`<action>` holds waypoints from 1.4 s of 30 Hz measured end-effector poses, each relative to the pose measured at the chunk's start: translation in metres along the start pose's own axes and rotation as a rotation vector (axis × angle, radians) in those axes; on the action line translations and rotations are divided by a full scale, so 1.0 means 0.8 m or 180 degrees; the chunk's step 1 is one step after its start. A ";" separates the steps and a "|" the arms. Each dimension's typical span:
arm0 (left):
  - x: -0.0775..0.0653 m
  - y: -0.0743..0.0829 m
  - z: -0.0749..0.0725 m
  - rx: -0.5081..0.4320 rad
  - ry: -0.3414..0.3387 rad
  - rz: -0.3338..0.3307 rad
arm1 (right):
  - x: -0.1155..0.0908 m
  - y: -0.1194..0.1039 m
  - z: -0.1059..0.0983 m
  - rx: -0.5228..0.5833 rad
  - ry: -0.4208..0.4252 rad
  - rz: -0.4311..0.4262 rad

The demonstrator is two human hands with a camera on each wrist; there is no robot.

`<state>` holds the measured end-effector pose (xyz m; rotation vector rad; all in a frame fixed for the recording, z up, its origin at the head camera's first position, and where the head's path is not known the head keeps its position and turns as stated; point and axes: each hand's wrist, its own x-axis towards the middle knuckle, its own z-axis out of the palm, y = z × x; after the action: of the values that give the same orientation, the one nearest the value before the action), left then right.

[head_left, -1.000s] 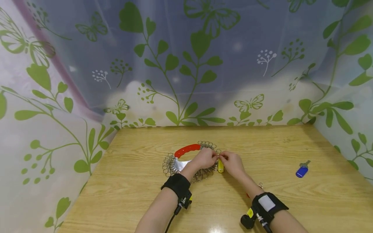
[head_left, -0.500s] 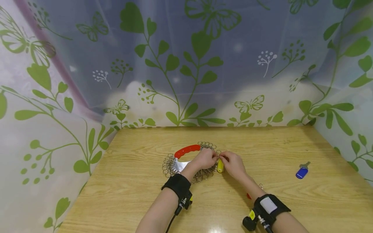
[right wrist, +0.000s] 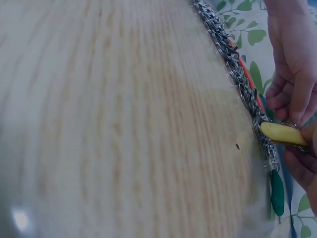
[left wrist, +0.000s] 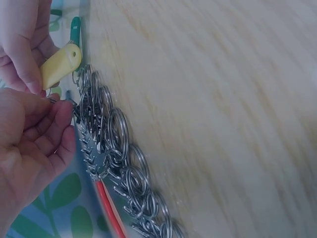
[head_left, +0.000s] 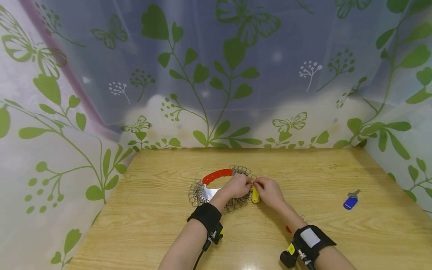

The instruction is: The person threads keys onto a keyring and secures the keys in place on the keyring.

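Observation:
A metal key holder [head_left: 210, 192] with a red grip [head_left: 216, 175] lies on the table, its edge lined with several split rings [left wrist: 119, 131]. Thumb and fingers of my left hand [head_left: 239, 184] pinch a small split ring [left wrist: 51, 99] at its right side. My right hand [head_left: 271, 192] meets it there, pinching a yellow key tag [right wrist: 283, 133] by its ring end; the tag hangs down in the head view. Both hands' fingertips nearly meet. A green key tag [right wrist: 277, 193] sits beside the rings, hidden in the head view.
On the right of the wooden table [head_left: 324, 168] lies a key with a blue tag [head_left: 350, 203]. A red item [head_left: 288, 229] is partly covered by the right forearm. A patterned curtain [head_left: 256, 123] borders the table's back and sides.
Both hands keep their place and grip at the holder's right side. The yellow tag shifts only slightly under the fingertips.

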<state>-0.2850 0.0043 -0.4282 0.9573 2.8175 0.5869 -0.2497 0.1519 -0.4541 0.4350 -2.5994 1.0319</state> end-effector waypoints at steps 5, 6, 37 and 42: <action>0.001 0.002 0.001 0.0072 0.0041 0.0023 | 0.000 -0.005 0.000 -0.0235 0.0015 -0.0068; 0.002 0.002 0.001 0.0078 0.0052 0.0030 | -0.001 -0.005 0.000 -0.0222 0.0023 -0.0065; 0.007 0.000 -0.014 -0.0456 0.0425 -0.0012 | 0.015 -0.004 -0.021 0.0301 0.0049 0.0098; 0.001 -0.001 -0.005 -0.0475 0.0316 -0.0099 | 0.005 0.000 -0.013 0.0228 -0.0062 0.0105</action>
<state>-0.2872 0.0031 -0.4251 0.8787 2.8190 0.8495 -0.2513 0.1587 -0.4452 0.4226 -2.6013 1.1399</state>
